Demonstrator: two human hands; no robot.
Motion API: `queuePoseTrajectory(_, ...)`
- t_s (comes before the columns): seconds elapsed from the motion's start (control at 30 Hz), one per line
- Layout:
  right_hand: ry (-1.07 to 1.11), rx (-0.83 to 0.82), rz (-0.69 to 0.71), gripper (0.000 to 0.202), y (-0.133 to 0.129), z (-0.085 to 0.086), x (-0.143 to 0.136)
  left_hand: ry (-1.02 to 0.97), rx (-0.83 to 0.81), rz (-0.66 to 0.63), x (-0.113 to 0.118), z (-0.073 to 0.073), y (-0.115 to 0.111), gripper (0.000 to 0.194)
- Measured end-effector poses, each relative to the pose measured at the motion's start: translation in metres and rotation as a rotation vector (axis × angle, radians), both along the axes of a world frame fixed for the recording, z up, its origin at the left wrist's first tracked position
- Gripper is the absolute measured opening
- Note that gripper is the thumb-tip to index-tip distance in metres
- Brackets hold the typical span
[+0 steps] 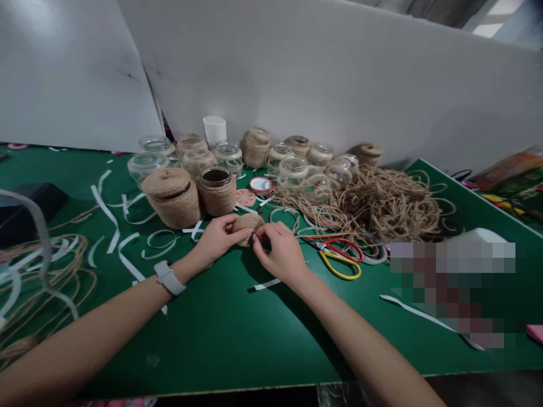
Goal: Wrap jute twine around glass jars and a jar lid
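A small round lid wrapped in jute twine [248, 223] is held just above the green table. Around its left side close the fingers of my left hand [218, 240], thumb along the near edge. My right hand [282, 249] pinches at the lid's right edge; what lies between its fingertips is too small to make out. Behind my left hand stand a twine-wrapped jar with a twine-covered lid [172, 198] and an open twine-wrapped jar [218, 192]. Scissors with red and yellow handles [339, 257] lie to the right of my right hand.
Several glass jars [292, 172], some partly wrapped, line the back by stacked white cups [215, 130]. A heap of loose twine [390, 203] lies right. White strips [106, 217] are scattered left, near coiled twine [80, 271] and a black object [31, 209].
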State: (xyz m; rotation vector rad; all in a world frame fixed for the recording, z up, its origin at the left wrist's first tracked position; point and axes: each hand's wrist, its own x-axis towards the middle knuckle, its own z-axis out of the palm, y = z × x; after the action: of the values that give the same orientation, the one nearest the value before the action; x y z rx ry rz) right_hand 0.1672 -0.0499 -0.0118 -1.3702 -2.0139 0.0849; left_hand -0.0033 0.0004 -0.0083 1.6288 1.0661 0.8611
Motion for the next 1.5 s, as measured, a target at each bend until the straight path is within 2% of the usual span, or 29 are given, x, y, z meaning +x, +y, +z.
queuePoseTrajectory(0.33,0.019,0.006,-0.001,0.013,-0.0001,-0.0002,-0.0004,-0.084,-0.096,0.050,0.0014,0.0004,-0.0021,0.033)
queuePoseTrajectory(0.8,0.032,0.017,-0.042,0.013,0.0004,0.0005,-0.0002,-0.262,-0.269,-0.008,0.0009,0.0056,-0.0012,0.038)
queuePoseTrajectory(1.1,0.001,0.069,-0.058,0.016,0.0019,0.0000,0.0008,-0.224,-0.268,-0.019,0.0025,0.0058,0.0007,0.034)
queuePoseTrajectory(1.23,0.045,0.076,-0.001,0.012,0.0008,0.0006,0.0005,-0.254,-0.309,-0.050,0.0044,0.0083,-0.0006,0.033)
queuePoseTrajectory(1.5,0.052,0.061,0.002,0.014,0.0007,0.0001,0.0007,-0.255,-0.300,-0.066,0.0019,0.0020,0.0019,0.043)
